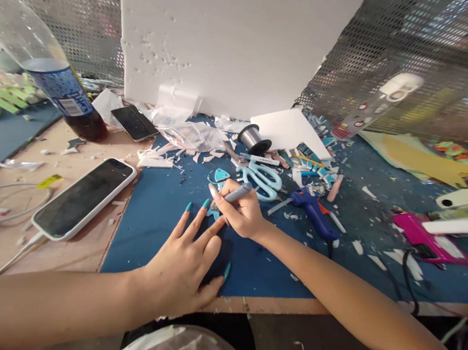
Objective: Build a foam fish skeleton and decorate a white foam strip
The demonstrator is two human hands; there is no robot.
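Note:
My left hand [189,257] lies on the blue mat [138,228], fingers spread, its fingertips at a small turquoise foam piece [213,212]. In my right hand [242,214] is a grey-blue pen-like tool [238,192], gripped as one holds a pencil. Its tip points down toward the turquoise piece and is hidden by the fingers. Just beyond the hands rests a turquoise rounded triangular piece [221,174]. Light blue scissors [264,181] lie beyond my right hand, and a blue glue gun [313,212] is to its right.
A white phone [87,197] and a bottle of dark drink [65,95] stand left, near a second phone [134,122]. A wire spool [254,139] sits among foam scraps before a white board [226,48]. A magenta device [428,237] lies right.

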